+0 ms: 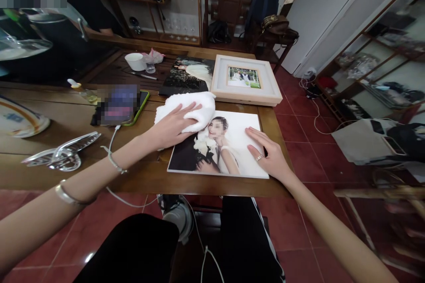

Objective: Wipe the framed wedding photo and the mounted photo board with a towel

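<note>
A large photo print [232,159] of a bride lies flat on the wooden table [83,172], near its front edge. My left hand [171,126] rests palm down on a white cloth [195,106] that covers the print's upper left corner, fingers stretched over it. My right hand [267,152], with a ring on one finger, lies flat with fingers spread on the print's right side.
Behind the print lie a white framed photo [245,80] and a dark photo print [187,76]. A phone [117,106] with a cable, a white bowl [135,61], a plate [18,119] and a clear plastic piece [61,154] are at the left. Shelves stand behind.
</note>
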A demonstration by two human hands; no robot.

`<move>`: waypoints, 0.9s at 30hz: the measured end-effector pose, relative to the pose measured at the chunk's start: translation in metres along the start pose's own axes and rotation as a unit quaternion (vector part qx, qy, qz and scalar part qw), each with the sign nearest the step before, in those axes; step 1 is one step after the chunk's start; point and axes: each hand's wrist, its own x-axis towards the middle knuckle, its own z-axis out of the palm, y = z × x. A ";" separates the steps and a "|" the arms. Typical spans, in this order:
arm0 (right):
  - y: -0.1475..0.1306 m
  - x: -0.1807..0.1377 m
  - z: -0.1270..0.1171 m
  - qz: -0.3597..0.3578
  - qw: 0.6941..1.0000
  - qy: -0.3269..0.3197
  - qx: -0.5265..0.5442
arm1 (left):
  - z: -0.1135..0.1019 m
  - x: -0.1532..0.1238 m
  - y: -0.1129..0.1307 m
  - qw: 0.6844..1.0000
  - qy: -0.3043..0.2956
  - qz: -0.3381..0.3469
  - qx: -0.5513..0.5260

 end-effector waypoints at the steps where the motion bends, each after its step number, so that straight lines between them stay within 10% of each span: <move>1: 0.000 0.000 0.000 0.001 1.000 0.000 0.000 | 0.000 0.001 -0.004 1.000 -0.002 0.004 0.004; 5: 0.000 0.000 0.000 0.004 1.000 -0.001 -0.002 | -0.008 -0.001 0.014 0.999 -0.036 0.006 0.023; 15: 0.000 0.001 -0.001 0.005 1.000 -0.012 -0.011 | -0.010 -0.051 0.153 0.992 -0.044 0.106 -0.042; 27: 0.000 0.000 0.000 0.001 1.000 -0.001 -0.005 | -0.013 0.037 0.040 0.998 -0.060 0.026 0.014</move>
